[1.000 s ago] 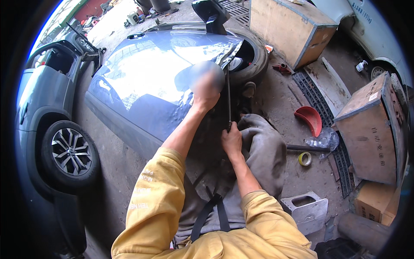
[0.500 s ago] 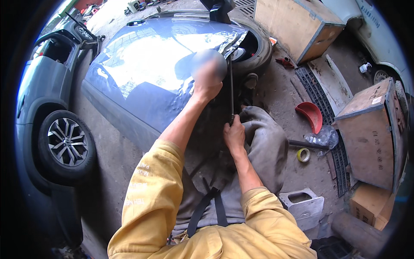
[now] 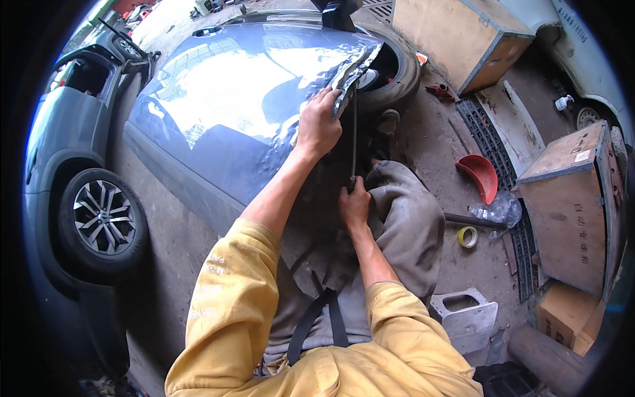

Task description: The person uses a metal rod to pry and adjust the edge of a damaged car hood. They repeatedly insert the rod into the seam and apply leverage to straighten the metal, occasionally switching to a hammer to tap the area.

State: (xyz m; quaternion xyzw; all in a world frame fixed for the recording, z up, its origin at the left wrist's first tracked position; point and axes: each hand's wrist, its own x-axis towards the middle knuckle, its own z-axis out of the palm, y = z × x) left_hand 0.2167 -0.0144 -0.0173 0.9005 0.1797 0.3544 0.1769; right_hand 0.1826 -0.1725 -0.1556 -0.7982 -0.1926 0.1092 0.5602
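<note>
A blue-grey car body panel (image 3: 205, 155), glossy and dented, lies in front of me with its right end over a tyre (image 3: 405, 69). Its right edge (image 3: 354, 69) is crumpled and torn. My left hand (image 3: 319, 124) is closed at that edge, fingers curled over the buckled metal. Lower down and to the right, my right hand (image 3: 355, 202) is wrapped round the near end of a long thin metal rod (image 3: 354, 135). The rod runs away from me to the crumpled edge, where the panel hides its far tip.
At left stands a dark car with its wheel (image 3: 104, 212) near the panel. Wooden crates (image 3: 562, 205) stand at right, beside a red curved piece (image 3: 477, 178), a plastic bag (image 3: 499, 210), a tape roll (image 3: 467, 237) and a black slotted strip (image 3: 486, 142). A grey plate (image 3: 465, 316) lies nearer.
My left hand, blurred before, is now sharp and rests at the crumpled edge. My right hand and the rod have shifted slightly left.
</note>
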